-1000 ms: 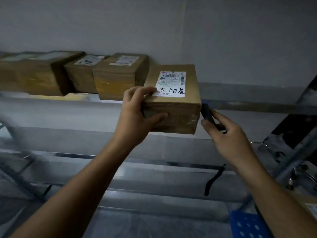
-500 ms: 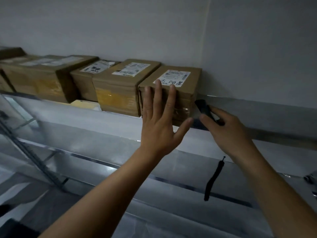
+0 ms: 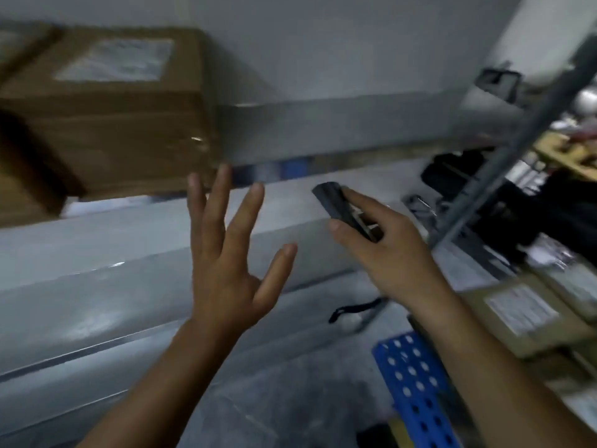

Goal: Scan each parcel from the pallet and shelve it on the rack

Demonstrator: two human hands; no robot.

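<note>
Parcel [image 3: 106,114] sits on the rack shelf [image 3: 129,253] at 10 o'clock of frame, white label [image 3: 116,59] facing up. The frame is blurred and the label unreadable. My left hand [image 3: 226,270] hangs just below and right of the box's front corner, fingers spread wide and holding nothing; as far as I can tell it is not touching the box. My right hand [image 3: 394,253], at 3 o'clock from the left, is curled round the dark scanner [image 3: 342,208], thumb along its side, with a black strap [image 3: 355,310] dangling below. A second labelled box [image 3: 523,315] lies at 4 o'clock, near a blue perforated panel [image 3: 416,383]; I cannot tell whether it rests on the pallet. Handling, my judgement: a plain corrugated carton with stiff faces, probably light enough for one hand, though the glossy tape on the front looks slick. Corners and edges would crush before the faces do. I would take such a box with the palm on one side face and the thumb over the top edge, clear of the label, or cup it from beneath. With the scanner occupying the right hand, carrying falls to the left.
</note>
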